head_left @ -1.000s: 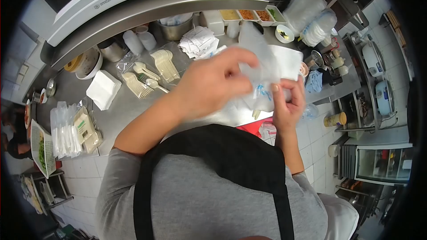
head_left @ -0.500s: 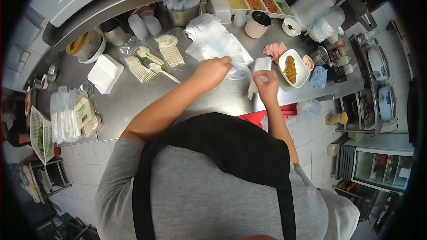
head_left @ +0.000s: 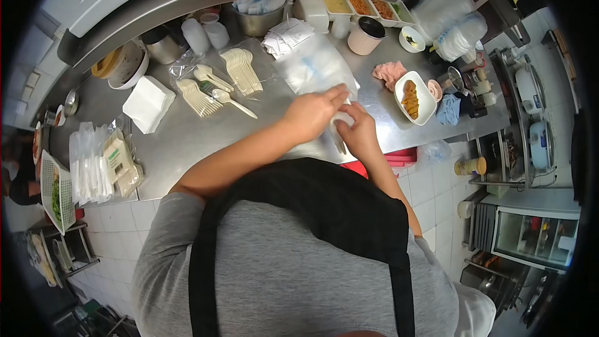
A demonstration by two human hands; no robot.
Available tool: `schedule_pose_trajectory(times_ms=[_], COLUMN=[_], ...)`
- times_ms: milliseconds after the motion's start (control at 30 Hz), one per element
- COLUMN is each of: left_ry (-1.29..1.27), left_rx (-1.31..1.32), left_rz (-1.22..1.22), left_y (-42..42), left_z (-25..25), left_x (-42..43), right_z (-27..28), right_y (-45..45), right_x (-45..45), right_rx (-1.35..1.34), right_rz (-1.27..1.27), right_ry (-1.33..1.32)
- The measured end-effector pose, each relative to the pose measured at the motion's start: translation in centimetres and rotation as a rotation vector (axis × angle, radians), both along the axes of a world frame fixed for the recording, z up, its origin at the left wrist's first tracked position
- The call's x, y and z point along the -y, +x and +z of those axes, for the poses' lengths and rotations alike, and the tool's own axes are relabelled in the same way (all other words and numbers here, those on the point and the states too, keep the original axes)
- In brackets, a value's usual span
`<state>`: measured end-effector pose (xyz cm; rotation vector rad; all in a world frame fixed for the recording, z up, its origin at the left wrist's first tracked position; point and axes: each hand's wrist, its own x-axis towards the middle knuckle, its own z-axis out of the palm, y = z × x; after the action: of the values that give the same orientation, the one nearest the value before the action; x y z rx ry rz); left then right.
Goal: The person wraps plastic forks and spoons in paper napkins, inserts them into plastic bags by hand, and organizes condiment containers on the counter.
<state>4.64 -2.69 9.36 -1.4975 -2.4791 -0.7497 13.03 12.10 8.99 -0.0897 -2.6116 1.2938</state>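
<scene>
A clear plastic bag [head_left: 315, 65] with blue print lies on the steel counter [head_left: 168, 156]. My left hand [head_left: 315, 112] pinches its near edge. Close beside it, my right hand [head_left: 357, 130] has its fingers closed around the napkin-wrapped cutlery [head_left: 337, 136], partly hidden by the fingers. Left of the hands are wooden forks [head_left: 196, 97], spoons [head_left: 212, 78] and more cutlery [head_left: 242, 70] in clear plastic. A white bowl [head_left: 425, 110] with a browned piece of food stands to the right, next to a crumpled pink cloth [head_left: 389, 73].
White napkins [head_left: 148, 103] and bagged cutlery packs [head_left: 93, 171] lie at the left. Behind are paper slips [head_left: 288, 37], a pink container [head_left: 365, 40] and trays of toppings [head_left: 360, 6]. A blue cloth [head_left: 448, 109] is at the right. Part of another person [head_left: 24, 182] shows far left.
The bag has come down from in front of me onto the counter. My hands have moved together at its near edge, and the wrapped cutlery has shifted left with my right hand.
</scene>
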Motion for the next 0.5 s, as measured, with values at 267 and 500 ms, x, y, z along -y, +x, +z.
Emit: schedule_pose_trajectory(times_ms=[267, 500], left_ry=[0.092, 0.219], left_rx=[0.014, 0.358], left_rz=[-0.202, -0.493], left_y=[3.2, 4.9], left_z=[2.2, 4.7], left_x=[1.7, 2.6], right_z=[-1.7, -1.8], right_y=[-4.0, -5.7], right_x=[1.4, 1.9], right_rx=[0.113, -0.062], right_rz=[0.137, 0.237], right_ry=[-0.420, -0.139])
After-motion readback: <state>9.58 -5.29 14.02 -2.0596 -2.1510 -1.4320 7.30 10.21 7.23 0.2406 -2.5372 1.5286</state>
